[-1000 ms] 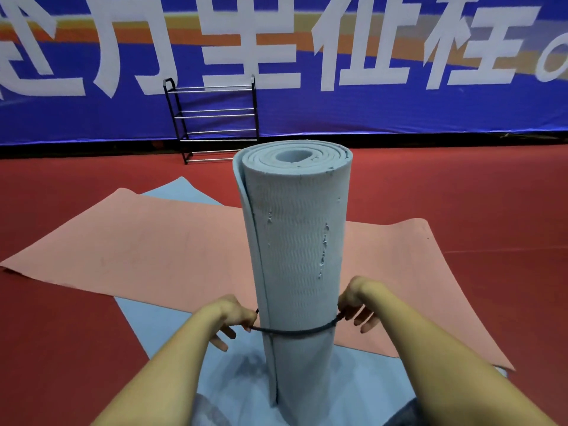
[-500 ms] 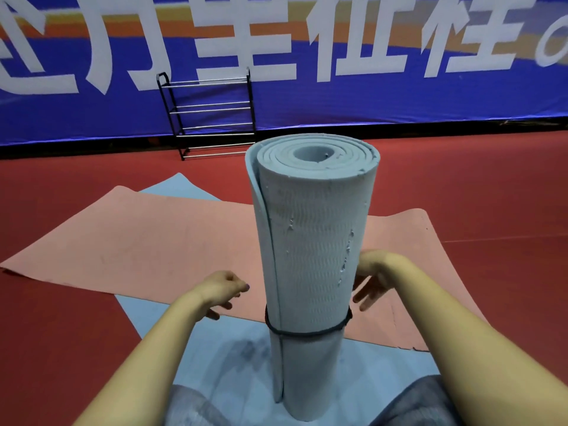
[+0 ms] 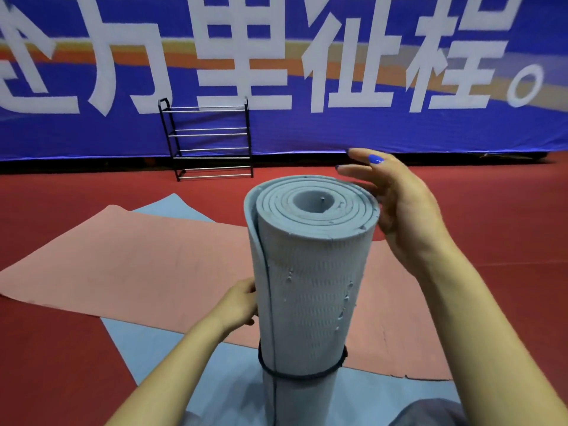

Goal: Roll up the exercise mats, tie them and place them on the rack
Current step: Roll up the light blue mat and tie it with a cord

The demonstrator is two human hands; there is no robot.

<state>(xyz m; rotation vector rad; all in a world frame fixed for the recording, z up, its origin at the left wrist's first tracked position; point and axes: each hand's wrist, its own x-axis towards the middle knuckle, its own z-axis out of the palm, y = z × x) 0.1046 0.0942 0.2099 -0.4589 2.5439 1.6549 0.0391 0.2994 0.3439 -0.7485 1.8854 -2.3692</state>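
Head view: a tightly rolled grey-blue exercise mat stands upright on a flat blue mat, a black band cinching its lower end; left hand steadies its side, right hand spread loose beside its spiral top.

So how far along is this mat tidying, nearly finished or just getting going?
Just getting going. Done: one grey mat is rolled, stands on end and has a black band round its lower part. In hand: the left hand steadies its side, the right hand is open by its top. Left: the rack holds nothing, and the pink mat and blue mat lie flat, unrolled.
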